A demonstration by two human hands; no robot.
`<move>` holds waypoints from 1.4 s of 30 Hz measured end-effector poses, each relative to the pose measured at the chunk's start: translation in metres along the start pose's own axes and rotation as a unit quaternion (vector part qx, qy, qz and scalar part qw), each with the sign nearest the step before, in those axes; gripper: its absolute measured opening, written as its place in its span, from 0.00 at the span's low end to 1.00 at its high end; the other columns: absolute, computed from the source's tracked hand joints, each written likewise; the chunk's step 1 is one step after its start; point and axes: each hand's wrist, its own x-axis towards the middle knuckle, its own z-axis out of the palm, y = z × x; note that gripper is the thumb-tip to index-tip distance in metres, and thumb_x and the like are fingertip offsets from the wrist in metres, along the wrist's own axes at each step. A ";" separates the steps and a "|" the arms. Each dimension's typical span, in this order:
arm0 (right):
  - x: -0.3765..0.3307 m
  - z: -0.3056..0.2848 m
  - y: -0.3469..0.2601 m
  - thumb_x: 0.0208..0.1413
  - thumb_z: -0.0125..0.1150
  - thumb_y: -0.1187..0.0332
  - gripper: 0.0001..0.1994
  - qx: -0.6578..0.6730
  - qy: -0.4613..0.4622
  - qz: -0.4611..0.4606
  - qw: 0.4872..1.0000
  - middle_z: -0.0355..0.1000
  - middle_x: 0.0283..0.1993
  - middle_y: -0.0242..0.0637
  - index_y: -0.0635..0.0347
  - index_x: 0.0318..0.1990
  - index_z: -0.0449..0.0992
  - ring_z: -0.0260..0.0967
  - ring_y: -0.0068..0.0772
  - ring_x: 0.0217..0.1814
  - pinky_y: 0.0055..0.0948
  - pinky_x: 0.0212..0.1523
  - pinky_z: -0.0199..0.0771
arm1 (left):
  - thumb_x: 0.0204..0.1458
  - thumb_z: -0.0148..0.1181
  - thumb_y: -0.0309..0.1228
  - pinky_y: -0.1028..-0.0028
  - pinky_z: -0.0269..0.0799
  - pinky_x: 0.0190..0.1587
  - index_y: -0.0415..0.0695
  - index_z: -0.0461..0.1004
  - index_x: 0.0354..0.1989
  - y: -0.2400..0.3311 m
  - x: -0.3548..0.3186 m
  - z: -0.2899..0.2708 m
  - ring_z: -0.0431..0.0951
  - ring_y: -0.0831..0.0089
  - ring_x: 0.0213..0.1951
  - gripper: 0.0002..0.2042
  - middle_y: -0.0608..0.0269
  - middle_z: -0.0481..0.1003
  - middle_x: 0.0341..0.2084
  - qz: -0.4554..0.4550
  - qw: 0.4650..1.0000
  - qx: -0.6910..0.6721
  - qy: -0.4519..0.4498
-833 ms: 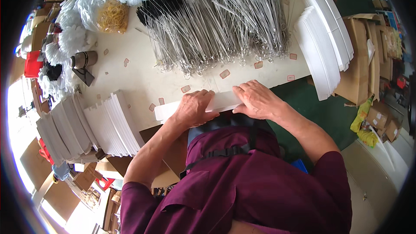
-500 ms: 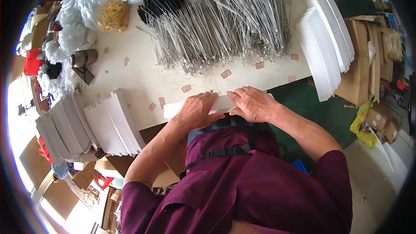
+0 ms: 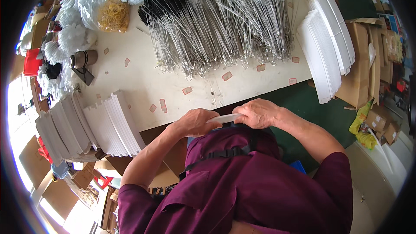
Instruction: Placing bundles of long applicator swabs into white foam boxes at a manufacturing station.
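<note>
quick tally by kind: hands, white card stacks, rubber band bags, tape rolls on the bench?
Hands: 2, left hand and right hand, both on one white sleeve
White card stacks: 2, left stack and right stack
Rubber band bag: 1
Tape roll: 1
Total: 6

Bright even daylight; glare blown out at left rim; fisheye bends edges; dark vignette corners.

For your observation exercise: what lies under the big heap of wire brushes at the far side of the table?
The wire brushes lie on the pale table, which shows around the heap with small tan stickers along its near edge. Whatever lies beneath the heap's middle is covered.
</note>
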 end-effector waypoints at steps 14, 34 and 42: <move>0.032 0.052 -0.005 0.65 0.54 0.57 0.24 -0.061 0.191 -0.025 0.979 0.74 0.18 0.49 0.61 0.17 0.76 0.75 0.52 0.22 0.45 0.26 0.76 | 0.63 0.54 0.52 0.66 0.69 0.36 0.34 0.82 0.39 0.001 0.019 0.032 0.73 0.74 0.31 0.27 0.56 0.77 0.25 -0.088 0.966 -0.218 -0.111; 0.055 0.055 0.008 0.57 0.61 0.66 0.15 -0.110 0.353 -0.108 0.923 0.71 0.17 0.37 0.55 0.18 0.69 0.73 0.41 0.21 0.38 0.25 0.73 | 0.59 0.61 0.45 0.67 0.71 0.36 0.43 0.83 0.43 -0.010 0.028 0.017 0.75 0.78 0.30 0.17 0.60 0.81 0.26 -0.092 0.983 -0.156 -0.025; 0.061 0.058 0.017 0.57 0.64 0.65 0.18 -0.138 0.388 -0.120 0.903 0.70 0.15 0.35 0.52 0.16 0.68 0.73 0.38 0.17 0.36 0.21 0.72 | 0.59 0.61 0.44 0.60 0.68 0.31 0.39 0.82 0.33 -0.013 0.023 0.018 0.72 0.67 0.21 0.17 0.53 0.76 0.18 -0.092 0.991 -0.083 0.046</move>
